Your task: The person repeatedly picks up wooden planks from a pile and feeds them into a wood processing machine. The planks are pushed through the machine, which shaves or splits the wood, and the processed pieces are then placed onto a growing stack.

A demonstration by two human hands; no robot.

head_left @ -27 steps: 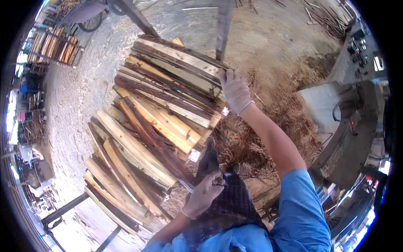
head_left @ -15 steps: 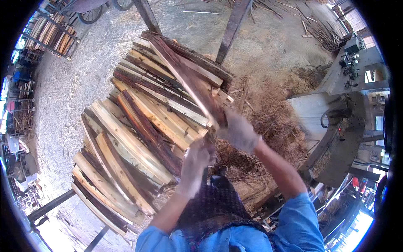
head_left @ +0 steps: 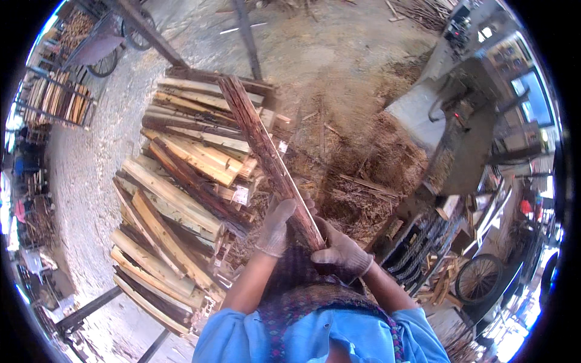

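Note:
A long wooden slab (head_left: 266,148) with rough brown bark and a pale sawn edge slants away from my body, lifted over the right side of the stack. Near its lower end, my gloved left hand (head_left: 277,227) grips it from the left side, with some fingers hidden behind it. My gloved right hand (head_left: 343,249) is closed round the near end, thumb on top. To the left lies a stack of sawn wooden slabs (head_left: 172,193), some pale and some barked, resting side by side on a metal rack.
Bark shreds and chips (head_left: 369,175) cover the ground to the right of the stack. A machine (head_left: 466,121) with a pale metal sheet stands at the right. Metal posts (head_left: 151,33) rise beyond the stack. A spoked wheel (head_left: 479,278) and chains (head_left: 417,257) are at lower right.
The slab has been drawn nearer to my body and turned, so its bark now faces up. My right hand has come down to its near end. The view has swung to the right.

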